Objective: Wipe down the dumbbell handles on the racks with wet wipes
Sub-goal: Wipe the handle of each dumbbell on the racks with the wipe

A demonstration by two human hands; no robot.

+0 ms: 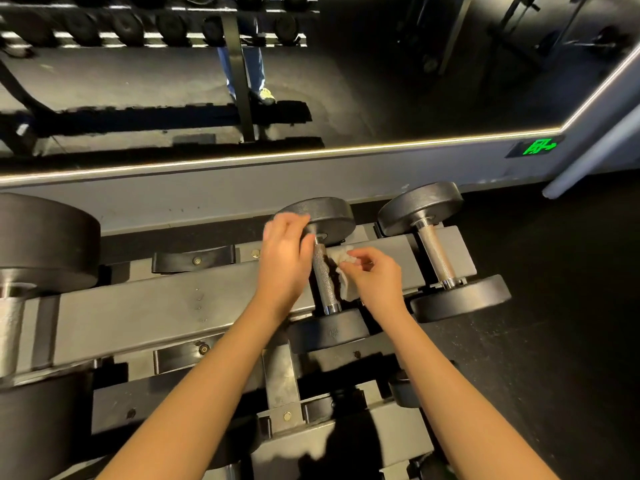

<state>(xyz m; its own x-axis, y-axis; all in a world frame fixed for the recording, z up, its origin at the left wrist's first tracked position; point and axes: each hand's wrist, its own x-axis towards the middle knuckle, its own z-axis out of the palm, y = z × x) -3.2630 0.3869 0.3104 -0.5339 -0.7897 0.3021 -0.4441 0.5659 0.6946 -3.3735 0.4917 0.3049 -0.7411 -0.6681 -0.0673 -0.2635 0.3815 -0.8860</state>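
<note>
Head view: left hand (284, 261) fingers grip the far end of the dumbbell handle (323, 282); right hand (375, 278) fingers pinch the wet wipe (346, 261) beside it.

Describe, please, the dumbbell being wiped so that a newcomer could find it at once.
Below the mirror wall runs a grey rack holding black round-headed dumbbells. Toward its right end two small ones lie side by side; take the left dumbbell of that pair. Unlike its bare neighbour, it has a white wipe at its knurled steel handle.
</note>
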